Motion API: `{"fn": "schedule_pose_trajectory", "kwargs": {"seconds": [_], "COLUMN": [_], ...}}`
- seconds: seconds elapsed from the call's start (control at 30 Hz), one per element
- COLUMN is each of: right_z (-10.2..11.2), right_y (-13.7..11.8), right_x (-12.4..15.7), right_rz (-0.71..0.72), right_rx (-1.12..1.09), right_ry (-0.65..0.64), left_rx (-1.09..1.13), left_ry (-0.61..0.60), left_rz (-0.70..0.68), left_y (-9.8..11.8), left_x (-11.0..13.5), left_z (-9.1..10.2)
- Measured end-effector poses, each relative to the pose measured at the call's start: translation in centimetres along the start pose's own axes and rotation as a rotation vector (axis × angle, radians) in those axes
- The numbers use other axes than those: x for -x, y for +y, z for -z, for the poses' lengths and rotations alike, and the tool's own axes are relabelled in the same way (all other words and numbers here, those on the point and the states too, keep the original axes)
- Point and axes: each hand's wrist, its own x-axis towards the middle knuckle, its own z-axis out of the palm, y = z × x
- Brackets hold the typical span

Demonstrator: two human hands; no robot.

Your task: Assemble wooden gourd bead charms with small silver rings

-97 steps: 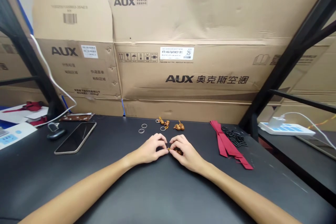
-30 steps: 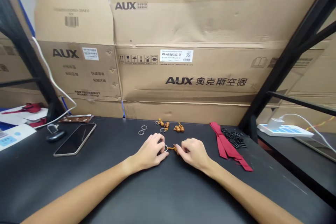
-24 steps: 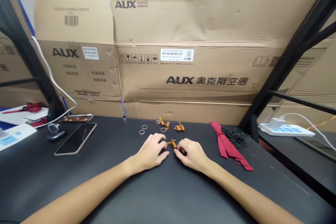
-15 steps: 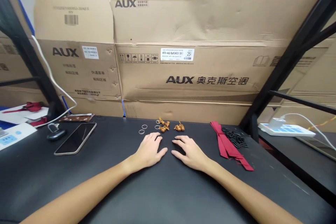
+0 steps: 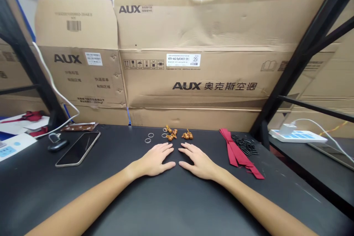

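My left hand (image 5: 156, 159) and my right hand (image 5: 197, 161) lie flat, palms down, side by side on the black table (image 5: 171, 206), fingers stretched out and holding nothing. Just beyond the fingertips sit small brown wooden gourd charms: one cluster with metal rings (image 5: 170, 134) and a pair to its right (image 5: 187, 135). Two loose metal rings (image 5: 149, 137) lie left of the charms.
A phone (image 5: 78, 148) lies face up at the left, with a dark padlock-like object (image 5: 56, 143) beside it. Red ribbons (image 5: 238, 153) and black rings (image 5: 246, 143) lie at the right. Cardboard boxes (image 5: 193, 77) wall off the back. A white power strip (image 5: 297, 135) sits far right.
My hands held a charm and a ring together, then set the charm down with the cluster at the back. Both hands have since opened and flattened on the table.
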Motion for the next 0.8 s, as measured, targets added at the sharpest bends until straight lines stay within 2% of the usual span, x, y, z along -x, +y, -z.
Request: {"fn": "schedule_pose_trajectory", "kwargs": {"seconds": [0.8], "right_z": [0.09], "right_y": [-0.16], "right_x": [0.11], "right_rz": [0.014], "right_rx": [0.005], "right_ry": [0.031], "left_rx": [0.032], "left_ry": [0.055], "left_rz": [-0.011], "left_y": [-0.10], "left_x": [0.05], "left_z": [-0.37]}}
